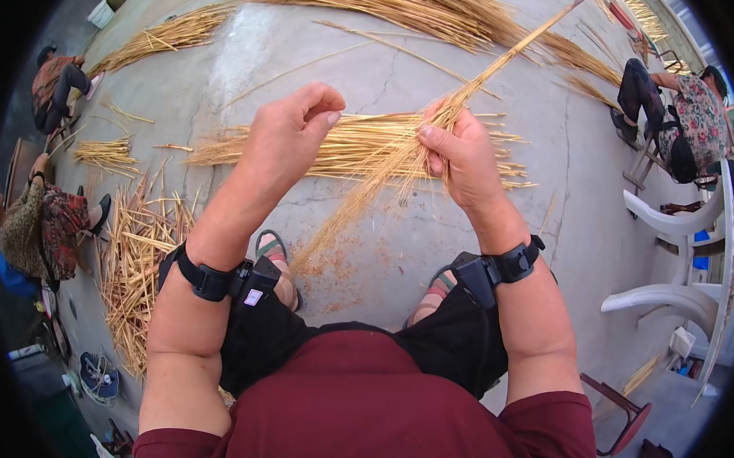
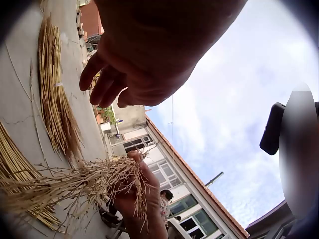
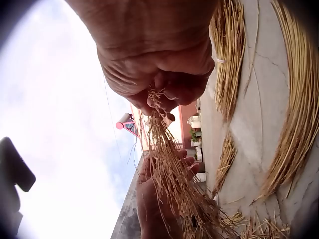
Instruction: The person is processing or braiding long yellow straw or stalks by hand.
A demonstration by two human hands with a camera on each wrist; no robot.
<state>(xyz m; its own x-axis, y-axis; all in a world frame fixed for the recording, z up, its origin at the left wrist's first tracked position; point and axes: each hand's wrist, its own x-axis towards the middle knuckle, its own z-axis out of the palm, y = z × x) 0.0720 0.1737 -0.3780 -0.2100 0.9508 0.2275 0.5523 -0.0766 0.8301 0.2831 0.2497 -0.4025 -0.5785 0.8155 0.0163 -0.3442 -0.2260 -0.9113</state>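
My right hand (image 1: 471,158) grips a small bundle of dry broomcorn stalks (image 1: 512,54), thumb across it. The bare stalks slant up to the far right and the bushy heads (image 1: 347,208) fan down toward my feet. To the left of the bundle, my left hand (image 1: 287,137) is raised, apart from it, its fingers loosely bent. Nothing shows between those fingers in the left wrist view. Below both hands a larger sheaf of stalks (image 1: 346,146) lies across the concrete floor. In the right wrist view the branching heads (image 3: 177,184) hang below the gripping fingers.
More sheaves (image 1: 393,7) lie along the far floor, with another sheaf (image 1: 171,36) at far left. A heap of short stalk pieces (image 1: 140,260) spreads at left. Seated people (image 1: 683,112) work on both sides. A white plastic chair (image 1: 675,300) stands at right.
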